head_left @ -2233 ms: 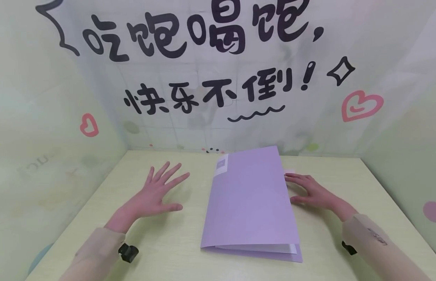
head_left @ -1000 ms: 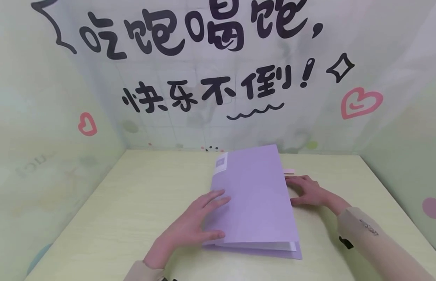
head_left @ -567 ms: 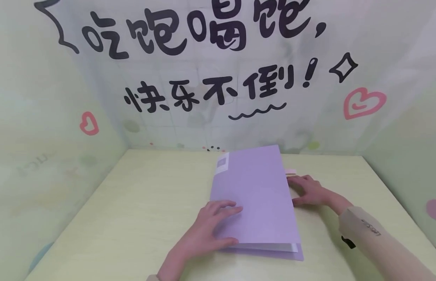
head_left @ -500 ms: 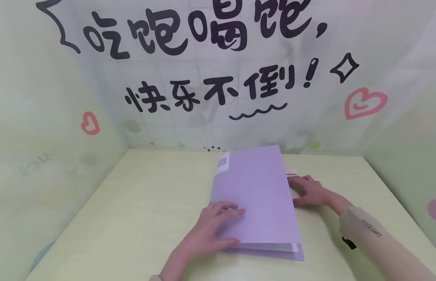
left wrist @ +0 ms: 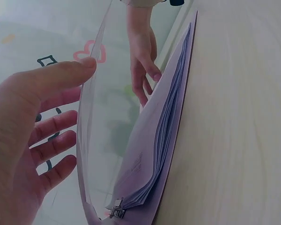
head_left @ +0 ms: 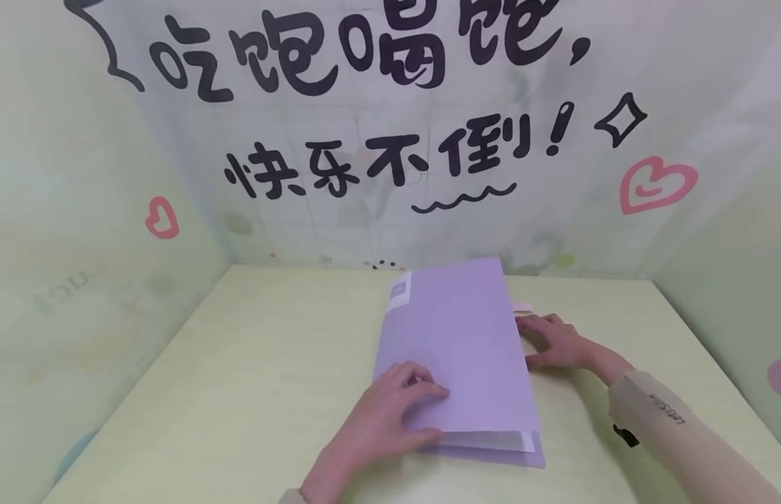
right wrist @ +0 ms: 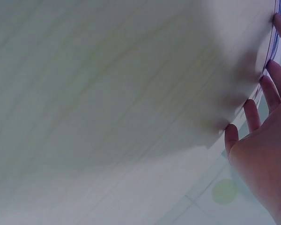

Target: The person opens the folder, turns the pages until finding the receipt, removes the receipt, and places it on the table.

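Observation:
A purple ring-binder folder (head_left: 456,350) lies on the table, its top cover raised a little over white sheets (head_left: 491,440). In the left wrist view, a metal clip (left wrist: 116,208) shows at the spine beside the stacked pages (left wrist: 150,145). My left hand (head_left: 387,413) is at the cover's lower left, its bent fingers against the outer face and the thumb (left wrist: 68,72) at the cover's lower edge. At the folder's right side my right hand (head_left: 557,343) has its fingertips down at the edge of the pages; some are partly hidden by the cover.
The pale wooden table (head_left: 258,357) reaches back to a printed white wall sheet (head_left: 340,231) with black lettering and pink hearts. A small pink tab (head_left: 523,307) sticks out beyond the folder's right edge. Side walls stand left and right.
My left hand has come from the table's left side rightward onto the folder's lower left, its fingers now more bent. My right hand has stayed at the right edge; the folder has barely moved.

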A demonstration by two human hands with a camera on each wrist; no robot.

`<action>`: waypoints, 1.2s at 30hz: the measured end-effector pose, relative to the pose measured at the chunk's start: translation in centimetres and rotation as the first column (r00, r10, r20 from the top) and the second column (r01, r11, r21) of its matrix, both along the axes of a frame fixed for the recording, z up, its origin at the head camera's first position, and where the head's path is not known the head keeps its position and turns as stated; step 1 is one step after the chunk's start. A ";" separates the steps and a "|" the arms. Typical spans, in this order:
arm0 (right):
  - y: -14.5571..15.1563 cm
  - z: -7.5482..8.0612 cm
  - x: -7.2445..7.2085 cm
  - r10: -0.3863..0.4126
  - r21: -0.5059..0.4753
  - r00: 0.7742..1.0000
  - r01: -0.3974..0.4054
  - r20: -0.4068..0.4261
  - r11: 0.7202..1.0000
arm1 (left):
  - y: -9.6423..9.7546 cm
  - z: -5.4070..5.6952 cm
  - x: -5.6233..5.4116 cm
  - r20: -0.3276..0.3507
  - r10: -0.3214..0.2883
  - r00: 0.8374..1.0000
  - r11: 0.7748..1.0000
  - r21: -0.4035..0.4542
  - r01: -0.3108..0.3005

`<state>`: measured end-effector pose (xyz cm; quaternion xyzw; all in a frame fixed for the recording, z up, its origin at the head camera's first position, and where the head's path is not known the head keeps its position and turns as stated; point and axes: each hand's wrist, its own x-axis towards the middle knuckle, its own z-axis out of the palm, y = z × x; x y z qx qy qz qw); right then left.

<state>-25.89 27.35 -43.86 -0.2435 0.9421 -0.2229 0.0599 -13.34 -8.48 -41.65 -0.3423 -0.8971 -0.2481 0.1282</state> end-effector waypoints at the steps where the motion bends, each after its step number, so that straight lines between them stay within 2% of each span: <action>1: 0.0 0.1 0.0 0.006 0.003 1.000 -0.006 -0.003 1.000 | -0.1 0.1 0.0 -0.001 -0.003 1.000 1.000 0.009 0.003; 4: 0.1 0.1 0.0 0.020 0.003 1.000 -0.020 -0.008 1.000 | -0.3 0.2 0.1 -0.025 -0.015 1.000 1.000 0.022 0.016; 10: 0.1 0.2 0.0 0.042 0.000 0.999 -0.042 -0.016 0.999 | -0.8 0.4 0.3 -0.119 -0.028 0.992 0.999 0.016 0.030; 15: 0.2 0.1 -0.1 0.034 0.010 0.999 -0.033 -0.025 0.999 | -0.7 0.3 0.3 -0.152 -0.041 0.987 0.999 0.024 0.045; 20: 0.3 0.0 -0.2 0.028 0.011 0.999 -0.028 -0.018 1.000 | -0.5 0.0 0.3 -0.135 -0.054 0.989 0.998 0.010 0.056; 26: 0.2 0.0 -0.2 0.021 0.018 1.000 -0.021 -0.012 1.000 | -0.3 0.1 0.3 -0.065 -0.065 0.996 0.993 -0.103 0.059; 29: 0.2 -0.1 -0.2 0.020 0.019 1.000 -0.020 -0.008 1.000 | -0.3 0.3 0.4 -0.052 -0.078 0.996 0.989 -0.130 0.071; 33: 0.2 -0.1 -0.2 0.020 0.014 1.000 -0.020 -0.005 1.000 | -0.8 0.7 0.6 -0.065 -0.085 0.994 0.991 -0.110 0.077; 36: 0.2 -0.1 -0.1 0.012 0.006 1.000 -0.012 0.007 1.000 | -1.3 1.0 0.9 -0.093 -0.086 0.992 0.995 -0.065 0.080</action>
